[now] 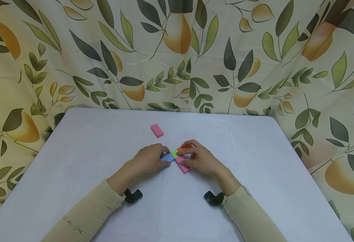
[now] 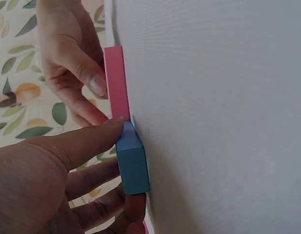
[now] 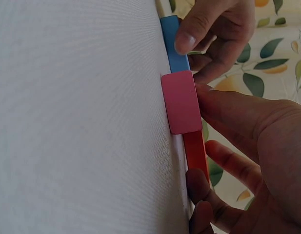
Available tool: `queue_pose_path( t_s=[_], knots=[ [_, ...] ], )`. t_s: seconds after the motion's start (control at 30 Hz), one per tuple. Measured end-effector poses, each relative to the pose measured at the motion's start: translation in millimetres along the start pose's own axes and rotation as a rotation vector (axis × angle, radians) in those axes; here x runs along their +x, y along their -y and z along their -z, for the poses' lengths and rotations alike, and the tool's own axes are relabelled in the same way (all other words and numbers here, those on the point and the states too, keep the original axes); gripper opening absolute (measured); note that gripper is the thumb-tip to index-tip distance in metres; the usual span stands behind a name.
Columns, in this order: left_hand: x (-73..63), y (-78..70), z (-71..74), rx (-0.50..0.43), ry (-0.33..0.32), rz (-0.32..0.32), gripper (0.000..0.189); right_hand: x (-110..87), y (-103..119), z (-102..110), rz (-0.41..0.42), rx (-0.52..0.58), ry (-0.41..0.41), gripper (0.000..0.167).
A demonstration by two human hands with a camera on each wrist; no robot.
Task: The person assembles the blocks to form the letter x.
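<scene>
Small flat blocks meet on the white tabletop: a blue block [image 1: 168,157], a light green block [image 1: 174,153], an orange block [image 1: 180,149] and a pink block [image 1: 182,167]. My left hand [image 1: 148,158] grips the blue block, its thumb on the near side and fingers beyond, as the left wrist view confirms on that block [image 2: 133,165]. From the other side my right hand [image 1: 203,160] holds the pink and orange blocks, thumb over the pink block [image 3: 182,102] and fingers at the orange block [image 3: 195,151]. Fingers partly cover the orange block; both wrist views hide the green one.
Another pink block [image 1: 157,130] lies alone farther back, beyond my left hand. A white cloth covers the table [image 1: 170,215]. Behind it hangs a leaf-and-fruit patterned curtain [image 1: 177,84]. Dark wrist-worn devices [image 1: 132,196] sit at both sleeve ends.
</scene>
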State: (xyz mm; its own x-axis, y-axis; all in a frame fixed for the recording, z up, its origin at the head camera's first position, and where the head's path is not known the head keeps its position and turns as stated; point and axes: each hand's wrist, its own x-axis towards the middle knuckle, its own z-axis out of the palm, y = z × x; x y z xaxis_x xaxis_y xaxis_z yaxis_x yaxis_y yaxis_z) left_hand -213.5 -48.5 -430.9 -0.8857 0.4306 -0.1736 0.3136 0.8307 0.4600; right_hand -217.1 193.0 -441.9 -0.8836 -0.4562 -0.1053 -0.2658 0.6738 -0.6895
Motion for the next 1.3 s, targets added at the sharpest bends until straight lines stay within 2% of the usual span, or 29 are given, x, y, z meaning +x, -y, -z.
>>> queue_pose_path(
  t_s=[0.4,0.8,1.3],
  knots=[
    [4.1,2.2,-2.0,-0.016,-0.002,0.003,0.044,-0.9,-0.3,0.6,0.002,-0.001,-0.012,0.032],
    [2.7,2.3,1.0,-0.043,0.007,0.013,0.046,-2.6,1.2,-0.6,-0.017,-0.014,-0.011,0.032],
    [1.9,9.6,7.4,-0.045,-0.049,0.021,0.044,-2.8,-1.2,-1.5,-0.018,-0.023,-0.013,0.031]
  ],
)
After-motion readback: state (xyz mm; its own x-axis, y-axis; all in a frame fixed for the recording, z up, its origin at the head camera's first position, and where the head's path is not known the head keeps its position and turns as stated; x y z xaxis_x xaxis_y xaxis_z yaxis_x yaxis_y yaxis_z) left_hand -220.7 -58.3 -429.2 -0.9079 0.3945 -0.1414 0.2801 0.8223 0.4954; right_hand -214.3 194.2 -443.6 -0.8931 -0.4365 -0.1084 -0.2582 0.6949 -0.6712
